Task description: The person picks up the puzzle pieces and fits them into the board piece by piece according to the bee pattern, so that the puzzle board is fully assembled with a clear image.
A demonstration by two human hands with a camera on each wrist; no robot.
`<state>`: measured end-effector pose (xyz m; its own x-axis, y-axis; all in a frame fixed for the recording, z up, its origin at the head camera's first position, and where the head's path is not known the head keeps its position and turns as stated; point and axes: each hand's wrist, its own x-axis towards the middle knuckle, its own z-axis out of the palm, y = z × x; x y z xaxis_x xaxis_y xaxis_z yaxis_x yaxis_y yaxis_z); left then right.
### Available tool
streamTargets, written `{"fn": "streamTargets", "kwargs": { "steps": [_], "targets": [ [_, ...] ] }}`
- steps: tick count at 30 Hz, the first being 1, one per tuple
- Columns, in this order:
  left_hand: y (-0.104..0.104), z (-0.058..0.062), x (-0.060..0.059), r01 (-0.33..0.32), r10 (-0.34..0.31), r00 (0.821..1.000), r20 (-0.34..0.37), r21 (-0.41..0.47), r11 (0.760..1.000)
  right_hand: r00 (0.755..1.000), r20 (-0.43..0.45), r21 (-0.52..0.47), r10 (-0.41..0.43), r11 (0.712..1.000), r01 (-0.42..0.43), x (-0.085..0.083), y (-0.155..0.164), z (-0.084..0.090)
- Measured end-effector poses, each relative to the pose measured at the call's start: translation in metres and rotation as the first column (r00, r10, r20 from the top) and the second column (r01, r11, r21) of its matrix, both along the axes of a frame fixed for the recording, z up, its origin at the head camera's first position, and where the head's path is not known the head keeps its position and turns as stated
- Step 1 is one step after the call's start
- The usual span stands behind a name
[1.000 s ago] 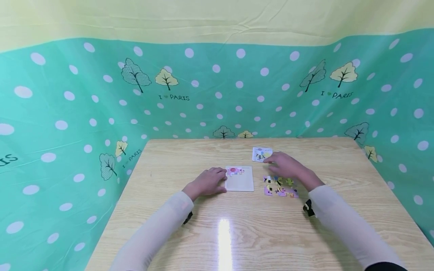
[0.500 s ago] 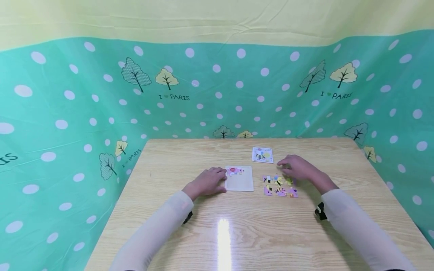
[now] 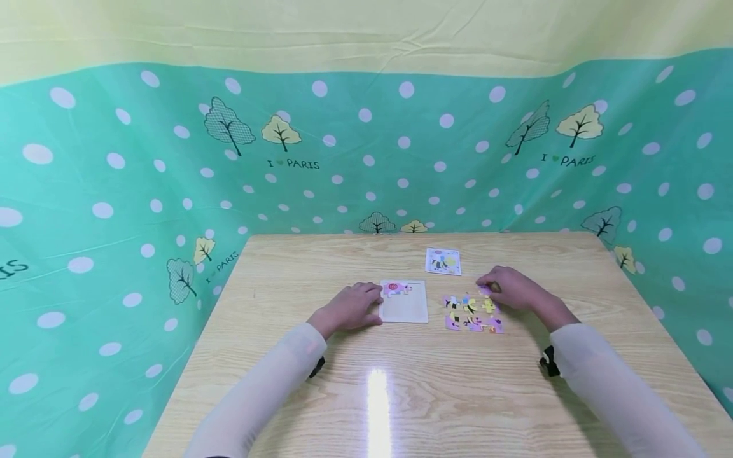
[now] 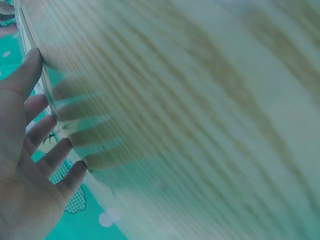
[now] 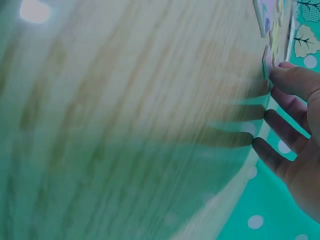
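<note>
While left hand (image 3: pixel 348 308) steadies board (image 3: pixel 404 306), right hand (image 3: pixel 511 289) touches piece (image 3: pixel 485 291)

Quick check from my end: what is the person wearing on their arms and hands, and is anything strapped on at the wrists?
Both arms are in long, close-fitting sleeves of a pale cream colour, the left sleeve and the right sleeve alike, ending at the wrists. The left hand and the right hand are bare, with no gloves or rings visible. A small black strap piece sits under the right wrist, and another black piece under the left.

right hand (image 5: pixel 300 125) | fingers (image 5: pixel 292 80) touching puzzle piece (image 5: pixel 266 62) | wooden table (image 5: pixel 125 115)
</note>
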<state>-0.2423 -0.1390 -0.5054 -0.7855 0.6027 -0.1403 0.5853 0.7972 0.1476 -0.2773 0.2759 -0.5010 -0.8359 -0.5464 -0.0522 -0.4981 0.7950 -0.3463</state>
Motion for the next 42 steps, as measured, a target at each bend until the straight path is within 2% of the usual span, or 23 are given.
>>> {"fn": "streamTargets", "kwargs": {
  "steps": [11,22,31,42],
  "targets": [
    [0.000,0.000,0.000,-0.011,0.011,1.000,0.009,0.006,1.000,1.000,-0.027,0.029,-0.008,1.000,0.009,-0.004,0.001,-0.005],
    [0.000,-0.001,-0.001,-0.017,0.017,1.000,0.012,0.015,1.000,1.000,-0.010,0.059,-0.002,0.998,0.002,-0.007,-0.002,-0.001],
    [0.001,0.000,0.000,-0.010,0.010,1.000,0.001,0.023,1.000,1.000,0.012,0.015,0.000,1.000,0.000,-0.012,-0.007,0.001],
    [0.001,0.001,-0.001,-0.018,0.017,1.000,0.019,0.013,1.000,0.999,0.009,-0.019,0.052,0.998,-0.052,-0.018,-0.038,0.004]
  ]
}}
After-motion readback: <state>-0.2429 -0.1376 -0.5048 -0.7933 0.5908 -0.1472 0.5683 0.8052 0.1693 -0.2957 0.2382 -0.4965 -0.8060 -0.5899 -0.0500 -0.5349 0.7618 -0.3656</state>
